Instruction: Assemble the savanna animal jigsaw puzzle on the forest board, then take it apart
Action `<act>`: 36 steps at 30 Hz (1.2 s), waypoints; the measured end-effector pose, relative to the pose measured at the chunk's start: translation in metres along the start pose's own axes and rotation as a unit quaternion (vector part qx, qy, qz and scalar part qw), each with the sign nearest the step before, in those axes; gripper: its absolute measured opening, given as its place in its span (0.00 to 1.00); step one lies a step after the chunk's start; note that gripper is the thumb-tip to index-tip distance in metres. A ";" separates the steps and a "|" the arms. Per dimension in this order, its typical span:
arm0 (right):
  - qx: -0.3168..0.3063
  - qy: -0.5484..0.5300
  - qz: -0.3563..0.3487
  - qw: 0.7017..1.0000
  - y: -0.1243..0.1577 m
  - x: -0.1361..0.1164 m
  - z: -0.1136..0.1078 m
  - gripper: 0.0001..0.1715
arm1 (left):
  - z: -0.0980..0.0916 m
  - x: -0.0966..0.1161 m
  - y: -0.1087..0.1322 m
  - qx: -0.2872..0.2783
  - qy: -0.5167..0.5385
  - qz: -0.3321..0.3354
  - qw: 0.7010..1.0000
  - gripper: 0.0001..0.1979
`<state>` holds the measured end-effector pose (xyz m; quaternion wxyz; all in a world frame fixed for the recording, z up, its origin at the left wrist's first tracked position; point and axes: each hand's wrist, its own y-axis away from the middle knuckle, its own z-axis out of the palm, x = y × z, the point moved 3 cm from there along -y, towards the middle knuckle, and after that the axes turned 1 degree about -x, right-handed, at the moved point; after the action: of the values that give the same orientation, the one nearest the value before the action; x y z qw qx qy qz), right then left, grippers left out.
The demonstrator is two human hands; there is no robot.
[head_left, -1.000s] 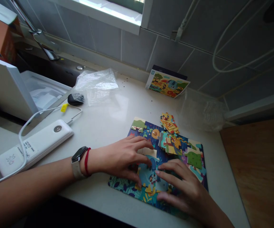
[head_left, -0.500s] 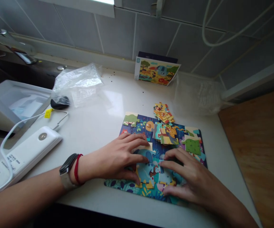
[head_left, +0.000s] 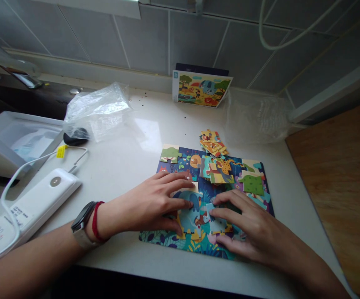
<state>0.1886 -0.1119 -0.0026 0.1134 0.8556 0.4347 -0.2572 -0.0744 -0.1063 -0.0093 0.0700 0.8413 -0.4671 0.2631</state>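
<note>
A colourful jigsaw puzzle board (head_left: 262,170) lies flat on the white counter near its front edge. My left hand (head_left: 149,203), with a watch and red string at the wrist, rests on the board's left half, fingers spread and pressing on a blue puzzle piece (head_left: 190,211). My right hand (head_left: 248,230) lies on the board's lower right, fingers stretched out, touching a neighbouring piece (head_left: 215,222). Loose pieces (head_left: 217,170) sit stacked on the board's upper middle, a green piece (head_left: 252,184) lies at the right, and a small pile (head_left: 213,143) lies just beyond the board.
A picture card (head_left: 201,88) leans on the tiled wall at the back. Crumpled clear plastic bags lie at back left (head_left: 97,108) and back right (head_left: 256,118). A white power bank (head_left: 27,207) with cable sits left, by a white box (head_left: 18,141). Wooden surface (head_left: 342,182) at right.
The view has tilted down and shifted slightly. Both hands stay on the board; my fingers have nudged the blue pieces closer together near the board's lower middle.
</note>
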 end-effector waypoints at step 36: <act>0.032 0.026 -0.046 0.998 -0.006 -0.013 0.009 0.09 | 0.007 0.000 -0.001 0.007 -0.011 -0.020 1.000 0.26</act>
<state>0.1744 -0.1214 -0.0033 0.0633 0.8442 0.4679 -0.2538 -0.0712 -0.1079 -0.0152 0.0640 0.8535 -0.4493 0.2560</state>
